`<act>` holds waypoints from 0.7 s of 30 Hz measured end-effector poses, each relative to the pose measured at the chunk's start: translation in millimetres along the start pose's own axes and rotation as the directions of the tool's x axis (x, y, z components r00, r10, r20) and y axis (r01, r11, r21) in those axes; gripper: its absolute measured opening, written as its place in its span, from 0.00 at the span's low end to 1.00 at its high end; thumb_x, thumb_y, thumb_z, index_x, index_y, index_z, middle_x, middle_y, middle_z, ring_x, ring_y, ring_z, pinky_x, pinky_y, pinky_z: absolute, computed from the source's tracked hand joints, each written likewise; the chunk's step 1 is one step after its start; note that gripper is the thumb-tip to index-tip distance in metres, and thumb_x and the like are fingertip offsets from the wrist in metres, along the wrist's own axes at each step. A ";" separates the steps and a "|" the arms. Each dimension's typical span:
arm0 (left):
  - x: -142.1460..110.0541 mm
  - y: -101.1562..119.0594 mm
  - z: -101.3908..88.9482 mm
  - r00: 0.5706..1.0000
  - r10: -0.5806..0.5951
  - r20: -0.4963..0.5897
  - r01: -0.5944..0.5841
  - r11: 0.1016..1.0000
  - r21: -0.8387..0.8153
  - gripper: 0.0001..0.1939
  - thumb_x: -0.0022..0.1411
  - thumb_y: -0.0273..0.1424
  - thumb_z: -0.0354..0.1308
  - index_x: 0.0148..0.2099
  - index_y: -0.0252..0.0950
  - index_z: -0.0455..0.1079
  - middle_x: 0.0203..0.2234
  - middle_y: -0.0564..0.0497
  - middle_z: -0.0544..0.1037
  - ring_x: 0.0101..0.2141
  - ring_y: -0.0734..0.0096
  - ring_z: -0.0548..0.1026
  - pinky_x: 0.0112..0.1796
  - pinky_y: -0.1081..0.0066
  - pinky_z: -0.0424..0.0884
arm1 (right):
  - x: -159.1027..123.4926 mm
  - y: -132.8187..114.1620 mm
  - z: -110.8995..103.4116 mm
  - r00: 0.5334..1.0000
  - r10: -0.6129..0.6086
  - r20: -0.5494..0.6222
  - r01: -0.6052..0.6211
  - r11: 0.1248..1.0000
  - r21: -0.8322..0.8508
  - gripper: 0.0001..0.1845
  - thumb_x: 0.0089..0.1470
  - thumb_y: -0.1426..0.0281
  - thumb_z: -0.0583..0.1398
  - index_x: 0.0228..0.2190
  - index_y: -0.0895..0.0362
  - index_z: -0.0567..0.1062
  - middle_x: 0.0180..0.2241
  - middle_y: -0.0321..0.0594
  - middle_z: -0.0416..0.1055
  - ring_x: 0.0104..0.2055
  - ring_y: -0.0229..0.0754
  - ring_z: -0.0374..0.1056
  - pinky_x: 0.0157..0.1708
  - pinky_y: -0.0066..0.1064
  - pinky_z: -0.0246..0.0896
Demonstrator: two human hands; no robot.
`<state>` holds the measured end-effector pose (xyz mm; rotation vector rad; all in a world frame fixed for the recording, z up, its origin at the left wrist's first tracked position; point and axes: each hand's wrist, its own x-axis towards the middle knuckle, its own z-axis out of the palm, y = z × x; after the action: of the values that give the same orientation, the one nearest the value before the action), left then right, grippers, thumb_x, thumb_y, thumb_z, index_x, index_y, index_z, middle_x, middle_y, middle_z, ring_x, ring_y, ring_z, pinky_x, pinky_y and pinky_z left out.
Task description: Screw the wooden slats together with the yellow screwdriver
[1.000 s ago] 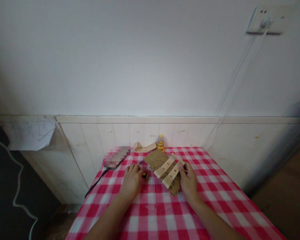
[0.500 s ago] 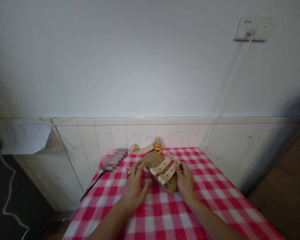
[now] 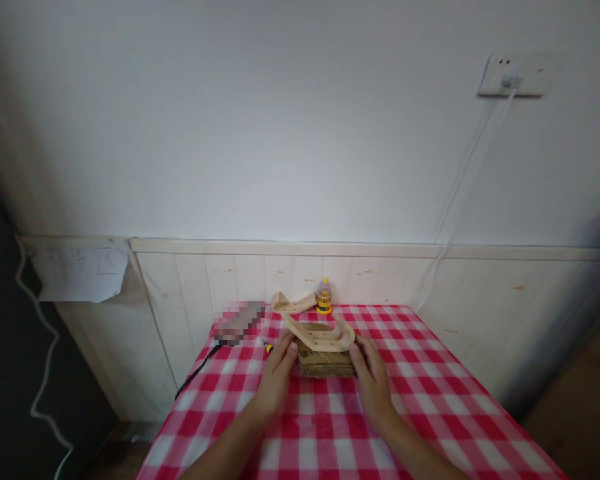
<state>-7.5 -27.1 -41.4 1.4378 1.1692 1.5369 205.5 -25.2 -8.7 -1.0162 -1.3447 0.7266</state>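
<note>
Brown cardboard block (image 3: pixel 327 366) located over the checked table (image 3: pixel 325 437); contact between them I cannot confirm remotely. I record the left hand (image 3: pixel 275 375) with fingers holding the block's left side, the right hand (image 3: pixel 375 382) holding its right. Two curved wooden pieces (image 3: pixel 323 345) lie on top; a yellow-and-black tool (image 3: pixel 268 347) lies beside the left hand.

Domestic interior: a plain room, apparently in a home.
The setting is indicated by a red-and-white gingham tablecloth (image 3: pixel 320 447), spread up to white, scuffed, vertical-board wainscoting (image 3: pixel 190 280). On the painted wall (image 3: pixel 300 120) above, a socket plate (image 3: pixel 526 70) is fitted, into which a white cable (image 3: pixel 508 107) is plugged; a marked paper sheet (image 3: pixel 80 280) is displayed at left.
</note>
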 end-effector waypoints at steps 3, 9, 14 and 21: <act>2.5 5.1 0.1 1.000 -0.026 -0.008 0.024 0.989 -0.144 0.32 0.70 0.55 0.57 0.64 0.39 0.77 0.63 0.39 0.79 0.67 0.47 0.72 0.67 0.49 0.67 | -4.0 -1.4 -0.6 0.999 -0.050 0.018 0.050 0.999 0.007 0.33 0.59 0.37 0.62 0.46 0.53 0.81 0.44 0.49 0.84 0.45 0.55 0.78 0.44 0.41 0.77; 3.1 10.8 1.7 0.999 -0.043 0.010 0.044 0.964 -0.261 0.28 0.67 0.52 0.61 0.59 0.39 0.80 0.60 0.40 0.82 0.65 0.46 0.74 0.66 0.47 0.67 | -5.4 -1.2 -1.1 0.999 -0.045 0.011 0.045 0.999 -0.010 0.32 0.62 0.40 0.60 0.48 0.54 0.80 0.46 0.50 0.83 0.45 0.53 0.79 0.44 0.40 0.76; 2.5 9.8 2.0 0.997 -0.074 -0.002 0.071 0.955 -0.289 0.27 0.66 0.51 0.62 0.57 0.39 0.81 0.60 0.40 0.82 0.66 0.45 0.73 0.67 0.46 0.66 | -4.8 -2.0 -0.6 0.999 -0.054 0.007 0.054 0.998 -0.009 0.31 0.62 0.40 0.60 0.45 0.53 0.81 0.42 0.48 0.84 0.42 0.53 0.79 0.41 0.39 0.76; 2.4 11.6 3.9 0.993 -0.118 0.010 0.112 0.917 -0.382 0.24 0.64 0.50 0.64 0.52 0.38 0.83 0.55 0.39 0.84 0.62 0.43 0.77 0.61 0.48 0.73 | -5.8 -4.7 0.9 0.994 -0.096 -0.047 0.096 0.995 -0.009 0.29 0.62 0.40 0.60 0.44 0.52 0.82 0.39 0.46 0.84 0.42 0.53 0.78 0.40 0.39 0.76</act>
<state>-3.0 -28.2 -29.8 1.0807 0.8811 1.5882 203.3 -32.1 -7.0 -0.9616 -1.3465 0.6223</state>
